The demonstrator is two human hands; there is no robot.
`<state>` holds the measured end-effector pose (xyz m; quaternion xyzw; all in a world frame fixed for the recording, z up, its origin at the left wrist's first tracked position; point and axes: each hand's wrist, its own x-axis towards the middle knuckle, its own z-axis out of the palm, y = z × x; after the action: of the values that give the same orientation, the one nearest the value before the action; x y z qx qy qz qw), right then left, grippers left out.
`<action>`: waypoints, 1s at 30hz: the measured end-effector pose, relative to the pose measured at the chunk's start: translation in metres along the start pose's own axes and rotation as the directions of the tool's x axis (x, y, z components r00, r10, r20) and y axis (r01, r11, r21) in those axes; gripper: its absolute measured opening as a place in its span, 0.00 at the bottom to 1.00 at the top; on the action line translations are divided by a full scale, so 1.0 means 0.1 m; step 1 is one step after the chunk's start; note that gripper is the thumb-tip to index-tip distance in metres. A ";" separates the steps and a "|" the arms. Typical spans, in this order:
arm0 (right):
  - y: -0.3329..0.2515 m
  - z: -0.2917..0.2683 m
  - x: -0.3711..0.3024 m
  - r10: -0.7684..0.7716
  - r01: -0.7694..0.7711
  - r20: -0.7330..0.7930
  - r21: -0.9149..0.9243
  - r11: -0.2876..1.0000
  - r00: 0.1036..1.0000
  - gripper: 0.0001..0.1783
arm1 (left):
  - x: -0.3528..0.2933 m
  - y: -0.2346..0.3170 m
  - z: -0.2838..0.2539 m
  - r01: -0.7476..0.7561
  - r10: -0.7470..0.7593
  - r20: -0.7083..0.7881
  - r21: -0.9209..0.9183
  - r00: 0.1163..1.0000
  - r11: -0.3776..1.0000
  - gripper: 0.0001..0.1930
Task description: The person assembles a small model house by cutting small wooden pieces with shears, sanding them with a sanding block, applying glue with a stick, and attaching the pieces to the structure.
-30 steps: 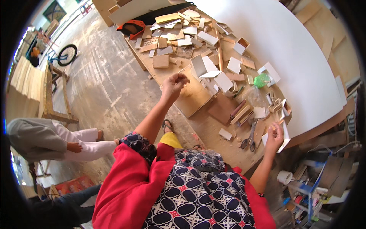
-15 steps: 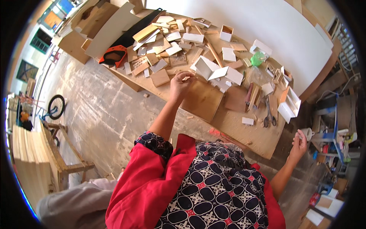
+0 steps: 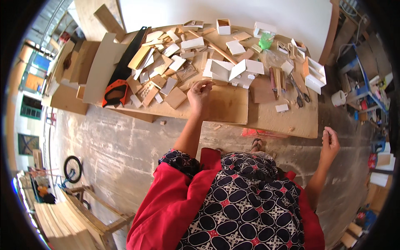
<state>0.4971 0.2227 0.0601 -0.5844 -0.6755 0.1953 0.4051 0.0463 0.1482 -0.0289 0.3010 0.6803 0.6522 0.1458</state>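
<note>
My left hand (image 3: 200, 96) is raised over the front of the workbench, beside a shallow wooden tray (image 3: 233, 118). Its thumb and fingers are pinched together; whatever small thing is between them is too small to make out. My right hand (image 3: 330, 143) hangs in the air off the bench's right corner, fingers loosely bent and apart, with nothing seen in it. White panels joined into an open shape (image 3: 233, 71) stand just behind the tray. Scissors (image 3: 298, 92) with dark handles lie to the right, near a small white block (image 3: 282, 108).
Wood offcuts (image 3: 166, 62) crowd the bench's left and middle. A handsaw with an orange handle (image 3: 115, 93) lies at its left edge. A white divided box (image 3: 314, 75) stands at the right end. Beyond it are a white mug (image 3: 338, 98) and a blue-framed shelf (image 3: 360, 66).
The view has turned, and the bench now appears more level. My right hand, overlapping the white mug in the picture before, now appears apart from it. My left hand keeps its pinch.
</note>
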 end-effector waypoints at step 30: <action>-0.24 -0.02 -0.35 -0.025 0.025 -0.038 0.006 1.000 0.999 0.06 | 0.03 0.06 0.02 0.103 -0.102 0.042 -0.019 0.994 0.994 0.05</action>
<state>0.4832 0.1835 0.0674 -0.5783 -0.6742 0.1812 0.4221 0.0466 0.1518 -0.0232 0.2774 0.6847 0.6448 0.1962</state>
